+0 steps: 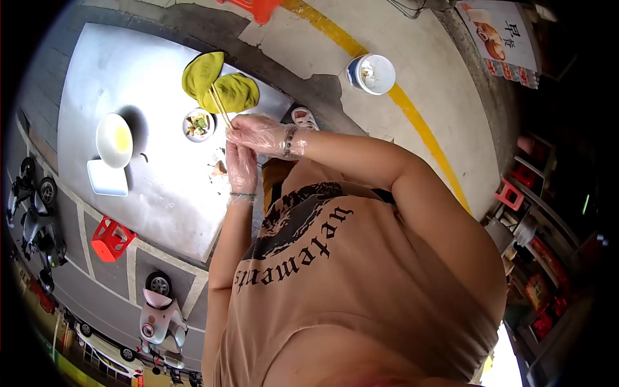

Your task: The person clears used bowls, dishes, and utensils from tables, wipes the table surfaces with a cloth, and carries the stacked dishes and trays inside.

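My right hand (pixel 261 134), in a clear plastic glove, is closed around a pair of chopsticks (pixel 220 106). Their far ends overlap two yellow-green cloth pieces (pixel 236 92) on the metal table. Just below it is my left hand (pixel 242 169), also gloved, its fingers drawn together against the right hand. What the left fingers hold, if anything, is hidden. Beside the chopsticks sits a small white bowl (pixel 207 135) with chopped brown and green food. Small pale and brown scraps (pixel 219 166) lie on the table next to my left hand.
On the metal table (pixel 164 193) stand a large white bowl (pixel 108 145) with yellow liquid and a white square dish (pixel 108 178). A bucket (pixel 380 74) with white scraps stands on the floor. Beyond the table are a red stool (pixel 113 238) and parked scooters (pixel 161 316).
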Demonstrator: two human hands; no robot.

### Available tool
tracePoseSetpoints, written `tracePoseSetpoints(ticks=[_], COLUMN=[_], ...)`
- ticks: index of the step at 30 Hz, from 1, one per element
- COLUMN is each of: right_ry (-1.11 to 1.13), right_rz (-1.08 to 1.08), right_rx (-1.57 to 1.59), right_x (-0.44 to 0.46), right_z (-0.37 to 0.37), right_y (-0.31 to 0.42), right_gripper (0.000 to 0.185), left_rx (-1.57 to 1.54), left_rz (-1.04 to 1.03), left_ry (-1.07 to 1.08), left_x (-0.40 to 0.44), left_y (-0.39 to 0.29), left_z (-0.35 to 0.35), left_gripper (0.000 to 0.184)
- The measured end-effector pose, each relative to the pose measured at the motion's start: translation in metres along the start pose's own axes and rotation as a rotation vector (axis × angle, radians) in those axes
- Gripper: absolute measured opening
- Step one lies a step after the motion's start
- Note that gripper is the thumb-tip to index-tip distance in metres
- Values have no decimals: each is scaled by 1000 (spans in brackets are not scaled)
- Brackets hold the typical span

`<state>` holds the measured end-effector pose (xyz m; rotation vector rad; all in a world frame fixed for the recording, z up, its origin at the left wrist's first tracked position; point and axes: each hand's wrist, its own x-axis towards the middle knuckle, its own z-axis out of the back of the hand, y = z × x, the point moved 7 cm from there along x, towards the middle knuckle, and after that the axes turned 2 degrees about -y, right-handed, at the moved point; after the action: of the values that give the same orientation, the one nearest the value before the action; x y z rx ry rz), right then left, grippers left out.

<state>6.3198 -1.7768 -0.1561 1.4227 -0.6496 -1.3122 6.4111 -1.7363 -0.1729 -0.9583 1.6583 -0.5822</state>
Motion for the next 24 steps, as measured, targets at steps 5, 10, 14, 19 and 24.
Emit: tracePoseSetpoints(ticks=[5, 10, 14, 19, 24], right_ry=[-334, -641, -879, -718, -638], right_rz=[-187, -716, -968, -1072, -752], right_rx=[551, 873, 709, -31, -300], right_x=[-86, -178, -226, -215, -142], right_z=[106, 250, 331, 407, 359], right_y=[-94, -263, -359, -446, -321], right_gripper=[27, 14, 19, 54, 60], left_rx=[774, 842, 851, 909, 674], left_rz=[60, -143, -24, 123, -40], left_ry=[560, 501, 141, -104, -596], left_x=[-35, -49, -43, -58, -31], left_y=[38, 33, 51, 65, 38], left_z=[-127, -147, -83, -12, 89], left_gripper=[26, 39, 33, 31, 31])
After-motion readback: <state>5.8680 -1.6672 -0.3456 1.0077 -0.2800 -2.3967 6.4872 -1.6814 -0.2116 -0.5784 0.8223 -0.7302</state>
